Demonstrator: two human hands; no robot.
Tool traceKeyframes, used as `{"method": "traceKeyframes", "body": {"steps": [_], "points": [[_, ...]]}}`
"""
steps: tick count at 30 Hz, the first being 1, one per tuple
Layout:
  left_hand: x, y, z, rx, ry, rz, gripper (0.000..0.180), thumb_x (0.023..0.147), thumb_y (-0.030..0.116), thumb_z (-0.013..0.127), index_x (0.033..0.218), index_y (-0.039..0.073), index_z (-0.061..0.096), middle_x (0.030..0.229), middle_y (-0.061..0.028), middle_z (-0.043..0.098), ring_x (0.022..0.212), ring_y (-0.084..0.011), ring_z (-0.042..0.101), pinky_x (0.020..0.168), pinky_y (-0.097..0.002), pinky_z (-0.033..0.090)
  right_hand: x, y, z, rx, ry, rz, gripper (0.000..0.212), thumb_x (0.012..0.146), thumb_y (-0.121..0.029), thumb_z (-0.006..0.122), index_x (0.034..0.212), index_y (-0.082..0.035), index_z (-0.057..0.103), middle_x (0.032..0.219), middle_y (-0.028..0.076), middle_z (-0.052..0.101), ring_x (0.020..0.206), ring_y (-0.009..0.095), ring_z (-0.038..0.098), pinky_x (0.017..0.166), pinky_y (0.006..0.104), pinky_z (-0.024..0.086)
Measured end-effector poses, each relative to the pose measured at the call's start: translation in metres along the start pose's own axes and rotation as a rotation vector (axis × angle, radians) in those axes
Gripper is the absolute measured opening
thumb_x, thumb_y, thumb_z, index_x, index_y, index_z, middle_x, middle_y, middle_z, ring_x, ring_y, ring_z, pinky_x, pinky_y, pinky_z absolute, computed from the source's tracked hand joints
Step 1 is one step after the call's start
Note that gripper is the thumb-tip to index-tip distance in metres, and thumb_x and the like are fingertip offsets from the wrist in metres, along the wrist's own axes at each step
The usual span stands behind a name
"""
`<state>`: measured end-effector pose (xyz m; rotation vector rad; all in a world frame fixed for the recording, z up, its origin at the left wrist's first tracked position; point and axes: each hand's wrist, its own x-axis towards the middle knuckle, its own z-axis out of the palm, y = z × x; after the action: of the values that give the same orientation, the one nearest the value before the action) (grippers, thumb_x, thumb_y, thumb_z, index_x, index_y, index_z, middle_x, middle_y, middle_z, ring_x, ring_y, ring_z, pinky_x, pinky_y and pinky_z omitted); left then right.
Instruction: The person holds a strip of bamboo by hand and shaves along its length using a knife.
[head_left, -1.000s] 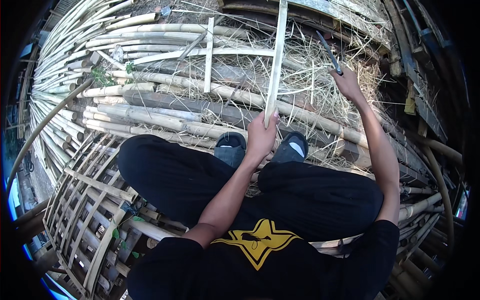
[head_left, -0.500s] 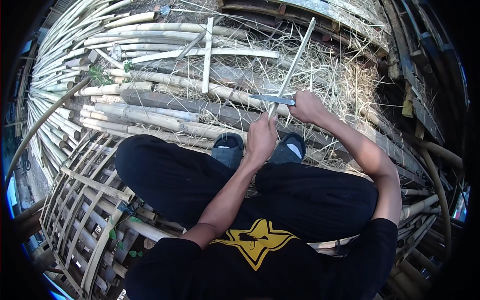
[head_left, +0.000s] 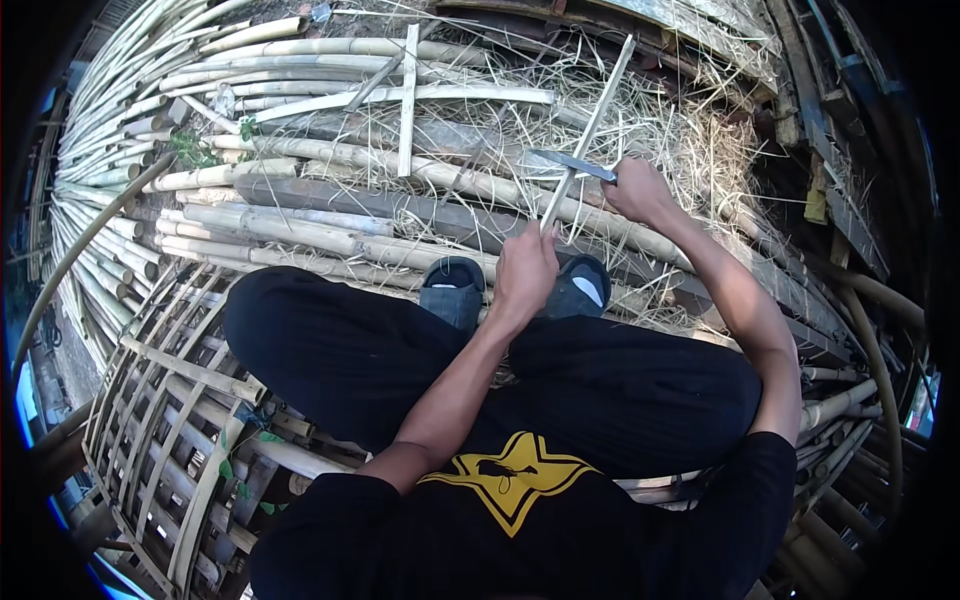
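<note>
My left hand (head_left: 527, 268) is closed around the near end of a long, pale bamboo strip (head_left: 603, 108), which slants away to the upper right. In my right hand (head_left: 640, 192) is a knife (head_left: 574, 163), its handle hidden by the fingers. The blade points left and lies across the strip, a little beyond my left hand. Both hands are above my sandalled feet, between my black-trousered knees. Thin curled shavings (head_left: 650, 130) are scattered around and beyond the strip.
Bamboo poles (head_left: 330, 155) lie across the ground ahead, with two crossed flat strips (head_left: 408, 120) on them. A large pile of poles (head_left: 110, 190) fills the far left. A woven bamboo lattice (head_left: 165, 420) stands at my left, and dark timber planks (head_left: 800, 90) rise at the right.
My right hand and the knife have moved away from me and slightly right, farther along the strip. The left hand keeps its hold on the strip and has barely shifted.
</note>
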<state>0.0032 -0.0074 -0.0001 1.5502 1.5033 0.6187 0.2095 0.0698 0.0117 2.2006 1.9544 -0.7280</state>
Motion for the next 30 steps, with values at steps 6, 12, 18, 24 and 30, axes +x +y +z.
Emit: {"method": "traceKeyframes", "body": {"steps": [6, 12, 18, 24, 30], "points": [[0.0, -0.003, 0.0, 0.029, 0.018, 0.004, 0.028, 0.093, 0.017, 0.055, 0.081, -0.009, 0.056, 0.06, -0.0292, 0.054, 0.062, -0.0474, 0.057, 0.052, -0.0492, 0.042, -0.016, -0.027, 0.031, -0.055, -0.104, -0.157, 0.034, 0.076, -0.027, 0.063, 0.079, 0.006, 0.067, 0.079, 0.028, 0.066, 0.079, 0.042, 0.066, 0.073, 0.0467, 0.054], [0.001, 0.001, -0.001, 0.033, -0.017, -0.004, 0.028, 0.093, 0.017, 0.054, 0.081, -0.008, 0.058, 0.06, -0.0308, 0.056, 0.062, -0.047, 0.06, 0.054, -0.0527, 0.045, 0.002, -0.016, 0.023, -0.157, -0.1, -0.179, 0.033, 0.072, -0.026, 0.062, 0.077, 0.007, 0.067, 0.079, 0.027, 0.066, 0.078, 0.04, 0.068, 0.072, 0.0455, 0.055], [-0.017, 0.005, -0.003, 0.018, -0.082, 0.017, 0.024, 0.092, 0.015, 0.056, 0.084, -0.008, 0.058, 0.057, -0.0258, 0.055, 0.055, -0.0434, 0.058, 0.048, -0.0463, 0.041, 0.051, 0.08, -0.033, -0.08, 0.157, 0.279, 0.033, 0.077, -0.025, 0.054, 0.084, 0.005, 0.067, 0.086, 0.029, 0.066, 0.083, 0.042, 0.066, 0.072, 0.0473, 0.054], [-0.013, 0.009, -0.003, -0.034, -0.162, 0.026, 0.03, 0.093, 0.02, 0.055, 0.084, -0.008, 0.057, 0.058, -0.0266, 0.055, 0.057, -0.0437, 0.058, 0.052, -0.0469, 0.043, 0.052, 0.103, -0.034, 0.041, 0.29, 0.361, 0.036, 0.078, -0.026, 0.053, 0.089, 0.006, 0.067, 0.091, 0.03, 0.065, 0.089, 0.043, 0.065, 0.081, 0.0479, 0.051], [-0.003, -0.006, -0.003, -0.017, -0.138, -0.042, 0.034, 0.093, 0.024, 0.055, 0.083, -0.009, 0.058, 0.061, -0.0275, 0.056, 0.06, -0.0436, 0.059, 0.054, -0.0467, 0.043, -0.003, 0.006, 0.017, 0.062, -0.186, -0.025, 0.033, 0.078, -0.023, 0.057, 0.082, 0.009, 0.064, 0.088, 0.029, 0.065, 0.086, 0.043, 0.065, 0.079, 0.0476, 0.052]]}}
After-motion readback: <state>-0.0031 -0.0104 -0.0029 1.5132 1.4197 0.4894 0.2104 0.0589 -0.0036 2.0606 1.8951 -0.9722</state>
